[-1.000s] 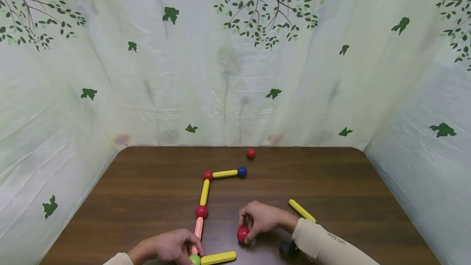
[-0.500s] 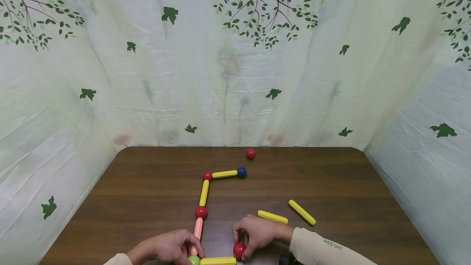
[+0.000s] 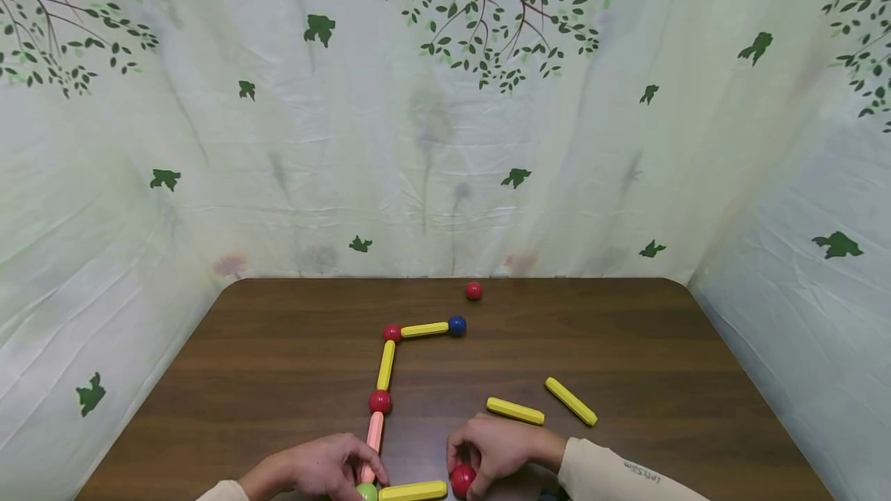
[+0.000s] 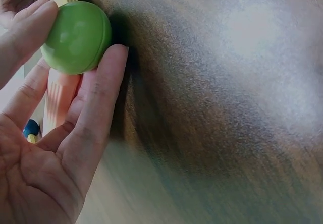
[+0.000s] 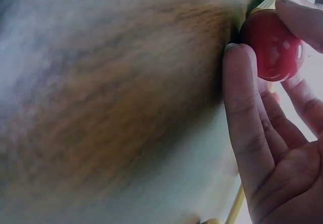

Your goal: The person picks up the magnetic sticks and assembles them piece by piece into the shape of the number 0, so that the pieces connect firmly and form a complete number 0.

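Note:
In the head view my left hand (image 3: 316, 466) holds a green ball (image 3: 367, 492) between thumb and fingers, as the left wrist view also shows. A pink stick (image 3: 374, 435) runs from this ball away from me, and a yellow stick (image 3: 413, 491) extends rightward from it. My right hand (image 3: 504, 447) pinches a red ball (image 3: 462, 478) right at the yellow stick's free end. The right wrist view has the thumb on one side of that red ball (image 5: 271, 45) and fingertips on the other. Beyond the pink stick sits another red ball (image 3: 380, 401).
From that ball a yellow stick (image 3: 386, 366) leads to a red ball (image 3: 393, 332), then another yellow stick (image 3: 425, 329) ends in a blue ball (image 3: 457, 325). A loose red ball (image 3: 474, 291) lies near the far edge. Two loose yellow sticks (image 3: 515, 410) lie beyond my right hand.
My right hand has brought the red ball nearer me, to the yellow stick's end, then slightly right. A loose yellow stick is uncovered behind it. The left hand has stayed put.

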Motion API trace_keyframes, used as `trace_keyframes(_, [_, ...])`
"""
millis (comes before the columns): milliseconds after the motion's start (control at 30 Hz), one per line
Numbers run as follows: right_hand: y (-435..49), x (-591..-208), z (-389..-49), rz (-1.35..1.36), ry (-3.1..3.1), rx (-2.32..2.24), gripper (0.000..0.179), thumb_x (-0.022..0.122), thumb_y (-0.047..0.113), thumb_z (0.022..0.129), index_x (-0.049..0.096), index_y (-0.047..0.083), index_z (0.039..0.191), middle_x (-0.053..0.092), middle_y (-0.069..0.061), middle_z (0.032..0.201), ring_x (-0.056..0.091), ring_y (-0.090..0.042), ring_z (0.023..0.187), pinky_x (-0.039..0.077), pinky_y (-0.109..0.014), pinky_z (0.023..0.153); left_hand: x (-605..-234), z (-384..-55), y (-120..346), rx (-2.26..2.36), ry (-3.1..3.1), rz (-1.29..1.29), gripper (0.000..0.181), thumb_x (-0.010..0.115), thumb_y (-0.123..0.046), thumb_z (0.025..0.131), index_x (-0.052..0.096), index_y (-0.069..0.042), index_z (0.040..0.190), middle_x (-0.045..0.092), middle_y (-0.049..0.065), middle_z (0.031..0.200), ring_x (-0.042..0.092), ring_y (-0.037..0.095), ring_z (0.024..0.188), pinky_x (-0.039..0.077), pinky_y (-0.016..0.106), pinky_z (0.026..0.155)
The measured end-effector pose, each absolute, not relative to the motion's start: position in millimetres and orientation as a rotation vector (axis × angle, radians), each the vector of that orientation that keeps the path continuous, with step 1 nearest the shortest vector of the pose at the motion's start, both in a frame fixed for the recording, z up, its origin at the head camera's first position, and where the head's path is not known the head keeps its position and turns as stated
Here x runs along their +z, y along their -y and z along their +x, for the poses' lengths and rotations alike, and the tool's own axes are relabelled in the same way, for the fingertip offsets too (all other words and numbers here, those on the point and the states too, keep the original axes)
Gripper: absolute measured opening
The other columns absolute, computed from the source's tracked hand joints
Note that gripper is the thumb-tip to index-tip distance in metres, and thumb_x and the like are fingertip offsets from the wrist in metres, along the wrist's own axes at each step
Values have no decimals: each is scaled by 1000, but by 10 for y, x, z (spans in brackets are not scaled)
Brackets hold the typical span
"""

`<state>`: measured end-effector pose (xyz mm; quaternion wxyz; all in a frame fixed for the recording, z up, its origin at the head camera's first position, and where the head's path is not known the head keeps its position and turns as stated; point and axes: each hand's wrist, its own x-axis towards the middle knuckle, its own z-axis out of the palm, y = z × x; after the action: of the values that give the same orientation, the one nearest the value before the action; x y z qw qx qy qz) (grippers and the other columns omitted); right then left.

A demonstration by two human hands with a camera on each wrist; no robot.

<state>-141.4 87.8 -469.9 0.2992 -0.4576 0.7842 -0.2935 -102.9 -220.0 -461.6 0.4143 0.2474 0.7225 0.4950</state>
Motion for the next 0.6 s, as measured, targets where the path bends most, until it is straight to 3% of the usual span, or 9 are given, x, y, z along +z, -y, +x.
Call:
trace_keyframes(267, [-861, -4729, -1391, -1213, -2083, -799, 24, 81, 12, 76, 66, 17, 94, 56, 19, 80, 50, 6, 65, 48, -16, 59, -4620, -1018, 2214, 1259, -1822, 539, 34, 69, 4, 82, 66, -1, 115, 55, 1, 86, 50, 9, 67, 42, 17, 60])
trace_keyframes(500, [-846, -4729, -1357, -1170, -2087, -856, 25, 81, 11, 76, 67, 16, 95, 56, 18, 79, 51, 4, 62, 48, -17, 57, -5468, -1274, 2541, 1260, -1767, 555, 42, 76, -12, 82, 65, -17, 122, 61, 0, 95, 56, 11, 73, 49, 23, 64])
trace_keyframes(600, [-844, -4726, -1358, -1174, -2098, -859, 25, 81, 11, 75, 67, 16, 95, 56, 17, 79, 50, 4, 61, 48, -17, 57, -5550, -1317, 2561, 1264, -1747, 547, 43, 77, -14, 81, 66, -19, 122, 61, 1, 96, 56, 11, 72, 49, 23, 63])
